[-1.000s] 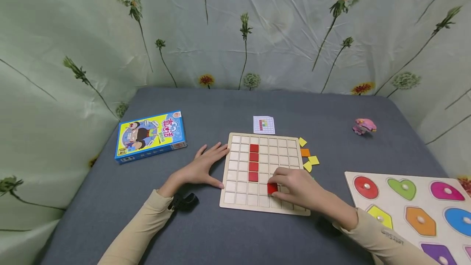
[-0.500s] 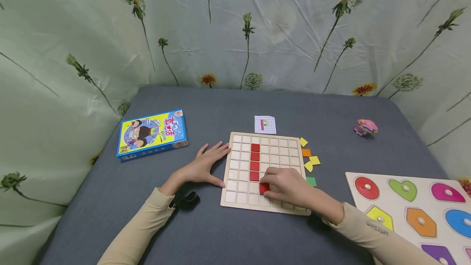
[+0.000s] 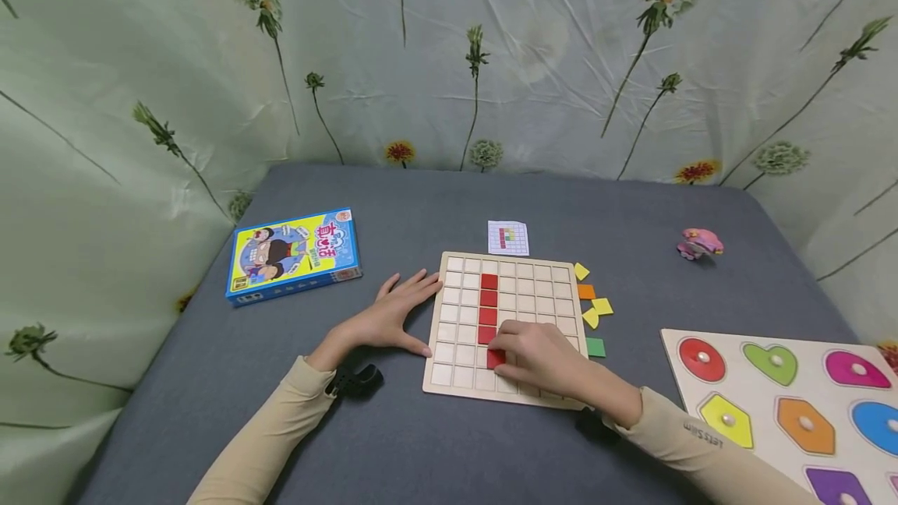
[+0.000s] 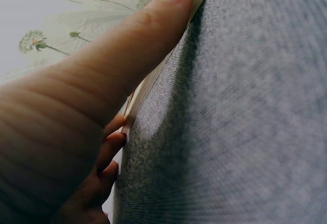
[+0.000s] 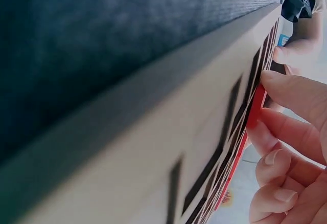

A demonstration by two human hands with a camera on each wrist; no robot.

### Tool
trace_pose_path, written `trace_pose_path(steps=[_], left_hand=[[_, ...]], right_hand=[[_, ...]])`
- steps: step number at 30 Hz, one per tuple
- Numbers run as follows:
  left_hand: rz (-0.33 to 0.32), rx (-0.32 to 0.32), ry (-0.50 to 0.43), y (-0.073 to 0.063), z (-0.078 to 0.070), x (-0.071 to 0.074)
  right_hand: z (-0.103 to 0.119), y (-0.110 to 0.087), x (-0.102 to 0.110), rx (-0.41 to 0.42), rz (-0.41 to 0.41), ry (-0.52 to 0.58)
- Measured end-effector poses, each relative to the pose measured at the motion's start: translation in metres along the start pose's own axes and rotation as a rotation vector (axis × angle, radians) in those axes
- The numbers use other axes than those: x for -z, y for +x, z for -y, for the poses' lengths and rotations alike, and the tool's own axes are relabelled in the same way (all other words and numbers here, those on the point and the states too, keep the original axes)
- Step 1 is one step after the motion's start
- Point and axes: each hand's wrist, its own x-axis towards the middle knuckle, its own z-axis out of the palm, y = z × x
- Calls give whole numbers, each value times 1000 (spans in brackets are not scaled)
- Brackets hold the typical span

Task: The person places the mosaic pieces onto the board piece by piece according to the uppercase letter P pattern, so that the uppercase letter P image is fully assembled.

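A wooden grid board [image 3: 454, 354] lies on the grey cloth, with several red square tiles [image 3: 488, 298] set in one column. My right hand [image 3: 543, 354] pinches another red square tile [image 3: 495, 359] between thumb and fingers, just below that column. In the right wrist view this tile [image 5: 256, 107] sits right at the grid surface, thumb on one side and fingertips on the other. My left hand [image 3: 382, 324] rests at the board's left side, fingers spread and thumb [image 4: 171, 9] against the edge.
Behind the board lies a small pattern card [image 3: 508, 238]. Loose yellow pieces [image 3: 602, 306], an orange tile [image 3: 585, 291] and a green tile [image 3: 595, 347] lie along its right edge. A blue game box [image 3: 295, 258], a pink toy [image 3: 699, 243] and a shape puzzle board [image 3: 744, 369] stand farther out.
My right hand has slid left across the board with the red tile, to just beneath the red column. The green tile has come into view behind it. My left hand stays at the board edge.
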Motion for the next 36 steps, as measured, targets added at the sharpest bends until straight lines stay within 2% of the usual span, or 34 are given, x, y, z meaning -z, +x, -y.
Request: trace_pose_path(steps=[10, 19, 36], left_hand=[[-5, -6, 8, 0, 2, -1], [0, -1, 10, 0, 1, -2], [-1, 0, 6, 0, 1, 0]], right_hand=[[1, 4, -1, -9, 23, 21], [0, 7, -6, 20, -39, -2], [-1, 9, -6, 2, -60, 44]])
